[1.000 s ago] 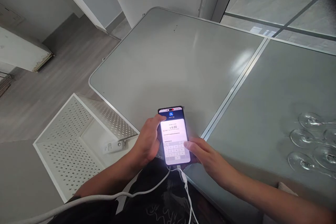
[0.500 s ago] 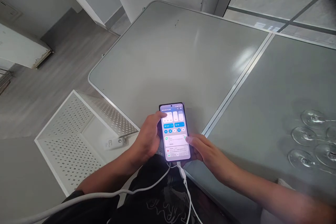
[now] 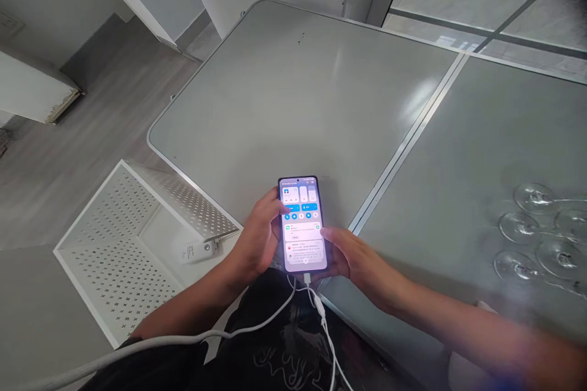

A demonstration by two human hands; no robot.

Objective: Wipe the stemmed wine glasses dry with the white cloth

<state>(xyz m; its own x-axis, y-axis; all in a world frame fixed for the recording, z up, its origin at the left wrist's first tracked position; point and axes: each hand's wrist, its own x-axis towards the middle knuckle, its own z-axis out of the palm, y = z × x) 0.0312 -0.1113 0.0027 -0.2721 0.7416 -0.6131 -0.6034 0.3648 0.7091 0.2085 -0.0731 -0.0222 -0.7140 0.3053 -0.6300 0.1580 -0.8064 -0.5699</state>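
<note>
A lit smartphone [image 3: 301,223] is held upright over the near edge of a grey table [image 3: 293,104]. My left hand [image 3: 257,241] wraps its left side, thumb resting on the screen. From the right, my right hand [image 3: 348,256] cups the phone's lower edge, thumb at the screen's right side. The screen shows a panel of toggles and notifications. A white cable [image 3: 316,305] is plugged into the bottom of the phone and runs down over my dark clothing.
Several clear glass pieces [image 3: 532,226] lie on the table at the right. A white perforated metal shelf [image 3: 132,244] with a small white device [image 3: 198,250] stands at lower left. A metal seam [image 3: 403,146] splits the table. Wood floor lies to the left.
The screen switched from a payment keypad to a toggle and notification panel. My left thumb slid down the screen, and the view shifted slightly.
</note>
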